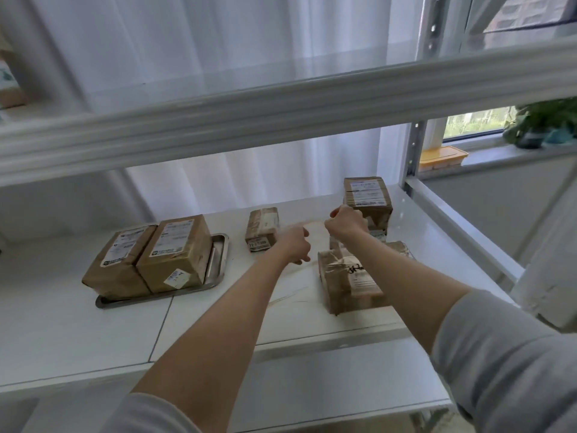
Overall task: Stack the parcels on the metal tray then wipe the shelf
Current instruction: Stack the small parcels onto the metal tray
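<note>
"Back parcel (367, 198): which hand has it?"

"My right hand (346, 225). Fingers curled round its upper left edge, thumb up. My left hand (296, 245) is just beside the right and not touching it. Its fingers are loosely curled and hold nothing, though its outline is blurred."

"How does the parcel sit?"

"At the rear right of the shelf (62, 323), labelled face up, and higher than the others. I cannot tell whether it is one box or two stacked, and its long axis is hard to read from this angle."

"Which way must it go?"

"Leftward, by my judgement. The metal tray (220, 260) lies well to my left, beyond the left hand, so the carry crosses in front of me. The right hand is nearer the parcel and the left is nearer the tray."

"Anything on the route?"

"A small parcel (262, 228) stands between the left hand and the tray. A near parcel (349, 282) lies under my right forearm."

"What is the state of the tray?"

"It holds a left parcel (121, 260) and a right parcel (178, 251), side by side and touching. Their long axes run away from me, slanted slightly right. They cover most of the tray, so the next one probably goes on top."
</note>
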A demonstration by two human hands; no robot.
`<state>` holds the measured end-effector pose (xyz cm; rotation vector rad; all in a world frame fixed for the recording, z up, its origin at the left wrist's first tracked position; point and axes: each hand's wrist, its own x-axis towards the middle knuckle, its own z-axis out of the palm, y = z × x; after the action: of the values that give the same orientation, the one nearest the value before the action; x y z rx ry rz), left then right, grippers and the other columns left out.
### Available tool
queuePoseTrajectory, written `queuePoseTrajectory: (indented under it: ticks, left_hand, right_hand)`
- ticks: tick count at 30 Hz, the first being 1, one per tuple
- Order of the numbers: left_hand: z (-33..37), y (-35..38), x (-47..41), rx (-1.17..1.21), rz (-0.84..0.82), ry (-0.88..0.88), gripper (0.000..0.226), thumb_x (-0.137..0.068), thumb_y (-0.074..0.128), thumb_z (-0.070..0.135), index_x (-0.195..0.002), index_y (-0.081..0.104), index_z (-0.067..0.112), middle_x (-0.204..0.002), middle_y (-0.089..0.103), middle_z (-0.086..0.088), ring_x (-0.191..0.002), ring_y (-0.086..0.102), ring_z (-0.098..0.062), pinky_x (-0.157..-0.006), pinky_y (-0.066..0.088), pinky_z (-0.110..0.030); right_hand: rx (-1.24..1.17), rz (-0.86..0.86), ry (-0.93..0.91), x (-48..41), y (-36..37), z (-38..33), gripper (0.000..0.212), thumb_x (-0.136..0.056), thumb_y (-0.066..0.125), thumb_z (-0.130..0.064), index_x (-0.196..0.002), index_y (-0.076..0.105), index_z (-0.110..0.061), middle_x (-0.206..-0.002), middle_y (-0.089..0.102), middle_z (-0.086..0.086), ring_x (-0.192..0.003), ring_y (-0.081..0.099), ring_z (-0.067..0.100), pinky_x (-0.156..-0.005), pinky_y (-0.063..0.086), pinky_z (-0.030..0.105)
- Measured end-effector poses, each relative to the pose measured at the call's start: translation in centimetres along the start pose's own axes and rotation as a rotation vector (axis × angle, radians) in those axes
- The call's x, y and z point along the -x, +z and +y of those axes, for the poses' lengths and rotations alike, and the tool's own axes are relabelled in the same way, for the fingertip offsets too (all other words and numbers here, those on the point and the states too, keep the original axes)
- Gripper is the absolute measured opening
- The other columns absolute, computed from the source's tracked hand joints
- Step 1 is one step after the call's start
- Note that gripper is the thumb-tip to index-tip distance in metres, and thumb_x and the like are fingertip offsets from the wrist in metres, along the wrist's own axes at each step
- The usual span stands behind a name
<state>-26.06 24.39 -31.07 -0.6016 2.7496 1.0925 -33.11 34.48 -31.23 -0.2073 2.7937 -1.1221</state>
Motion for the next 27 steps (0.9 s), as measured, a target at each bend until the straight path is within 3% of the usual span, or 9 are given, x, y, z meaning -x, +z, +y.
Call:
queuePoseTrajectory:
  ticks: [6, 8, 10, 14, 17, 20, 24, 27]
  left_hand:
    - [3.6, 3.3, 0.3, -0.078, -0.146, -0.143, 0.049, -0.094, 0.054, 0.023, -0.135, 0.039, 0.002, -0.133, 0.049, -0.019, -0.109, 0.057, -0.033, -0.088, 0.055, -0.046]
    - [4.1, 4.0, 0.4, -0.082, -0.212, -0.219, 0.052, -0.096, 0.052, 0.029, -0.138, 0.035, 0.004, -0.137, 0.044, -0.021, -0.110, 0.060, -0.038, -0.083, 0.056, -0.046]
    - [4.0, 4.3, 0.3, -0.068, -0.234, -0.279, 0.051, -0.095, 0.053, 0.030, -0.136, 0.037, 0.003, -0.133, 0.049, -0.021, -0.104, 0.064, -0.039, -0.079, 0.057, -0.044]
    - [2.6, 3.4, 0.2, -0.168, -0.091, -0.266, 0.039, -0.095, 0.052, 0.026, -0.127, 0.049, 0.002, -0.119, 0.059, -0.016, -0.109, 0.062, -0.031, -0.088, 0.055, -0.040]
    - [0.6, 1.8, 0.2, -0.143, 0.001, -0.233, 0.033, -0.093, 0.053, 0.018, -0.122, 0.053, 0.003, -0.122, 0.058, -0.012, -0.113, 0.057, -0.026, -0.098, 0.047, -0.035]
    - [-1.9, -0.2, 0.3, -0.037, 0.063, -0.251, 0.042, -0.088, 0.056, 0.015, -0.127, 0.046, 0.003, -0.122, 0.055, -0.009, -0.109, 0.055, -0.023, -0.091, 0.049, -0.033]
    - [-5.3, -2.6, 0.4, 0.086, 0.133, -0.258, 0.064, -0.082, 0.061, 0.018, -0.141, 0.036, 0.011, -0.138, 0.048, -0.010, -0.118, 0.054, -0.025, -0.096, 0.049, -0.037]
    - [-7.0, -4.2, 1.1, 0.049, 0.211, -0.266, 0.056, -0.086, 0.060, 0.012, -0.138, 0.040, 0.003, -0.137, 0.047, -0.015, -0.124, 0.048, -0.029, -0.099, 0.044, -0.033]
  right_hand:
    - [0.270, -0.033, 0.204, -0.8, -3.9, 5.8, 0.048, -0.087, 0.060, -0.034, -0.128, 0.046, -0.013, -0.142, 0.032, 0.019, -0.128, 0.037, 0.041, -0.104, 0.037, 0.055]
    - [0.316, -0.109, 0.274, -1.5, -4.3, 7.4, 0.058, -0.082, 0.064, -0.034, -0.131, 0.045, -0.010, -0.139, 0.037, 0.020, -0.126, 0.041, 0.042, -0.102, 0.040, 0.051]
    - [0.316, -0.222, 0.275, -2.3, -4.2, 8.4, 0.065, -0.074, 0.071, -0.039, -0.128, 0.051, -0.010, -0.129, 0.049, 0.017, -0.118, 0.050, 0.034, -0.091, 0.045, 0.039]
    - [0.237, -0.405, 0.211, -0.8, -4.8, 7.3, 0.045, -0.081, 0.070, -0.034, -0.113, 0.049, -0.009, -0.117, 0.055, 0.012, -0.111, 0.057, 0.033, -0.093, 0.052, 0.043]
    - [0.156, -0.535, 0.214, 0.3, -3.8, 5.9, 0.047, -0.091, 0.062, -0.031, -0.125, 0.045, -0.004, -0.112, 0.055, 0.020, -0.096, 0.065, 0.034, -0.087, 0.057, 0.042]
    - [0.099, -0.555, 0.164, 0.8, -1.5, 4.5, 0.045, -0.089, 0.065, -0.036, -0.115, 0.049, -0.003, -0.087, 0.054, 0.016, -0.074, 0.066, 0.028, -0.075, 0.060, 0.039]
    - [0.082, -0.570, 0.124, 1.3, 1.3, 2.2, 0.037, -0.089, 0.065, -0.037, -0.091, 0.052, -0.003, -0.082, 0.059, 0.014, -0.067, 0.066, 0.026, -0.071, 0.060, 0.038]
    - [0.111, -0.547, 0.088, 1.5, 3.3, 0.5, 0.035, -0.092, 0.061, -0.037, -0.077, 0.051, -0.007, -0.075, 0.060, 0.010, -0.054, 0.062, 0.021, -0.055, 0.056, 0.029]
